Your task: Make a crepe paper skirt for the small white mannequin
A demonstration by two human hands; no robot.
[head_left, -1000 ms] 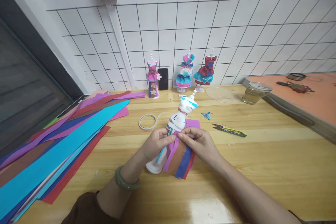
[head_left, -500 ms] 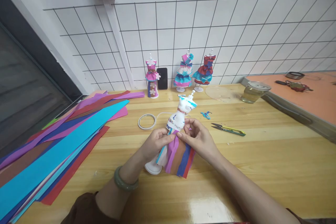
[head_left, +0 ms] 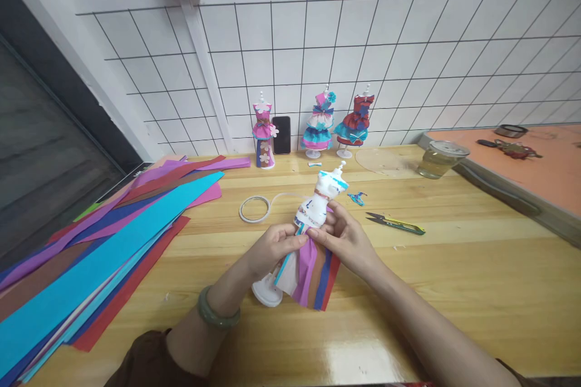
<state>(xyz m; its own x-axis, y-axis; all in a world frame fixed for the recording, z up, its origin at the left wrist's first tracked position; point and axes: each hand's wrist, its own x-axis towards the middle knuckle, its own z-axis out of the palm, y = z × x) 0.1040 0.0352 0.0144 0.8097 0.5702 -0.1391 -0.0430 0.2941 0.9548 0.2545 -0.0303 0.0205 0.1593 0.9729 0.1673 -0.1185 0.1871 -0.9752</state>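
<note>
A small white mannequin (head_left: 314, 208) leans to the right between my hands, its round base (head_left: 267, 291) tipped at lower left. Striped crepe paper (head_left: 313, 278) in white, purple, brown, blue and red hangs from below its hips. My left hand (head_left: 278, 248) pinches the paper's top edge at the left, thumb on the front. My right hand (head_left: 347, 236) grips the paper's top at the right, its thumb pressing the front and its other fingers partly hidden behind the mannequin.
Long strips of coloured crepe paper (head_left: 136, 242) cover the left. A roll of tape (head_left: 254, 209) lies behind my left hand; thread snips (head_left: 396, 224) and a blue scrap (head_left: 357, 198) are at right. Dressed mannequins (head_left: 318, 127), a phone (head_left: 281, 135) and a glass cup (head_left: 438, 160) stand behind.
The mannequin has shifted slightly right and toward me, with its paper skirt turned a little. Both hands keep their hold, the right fingers now further round the back.
</note>
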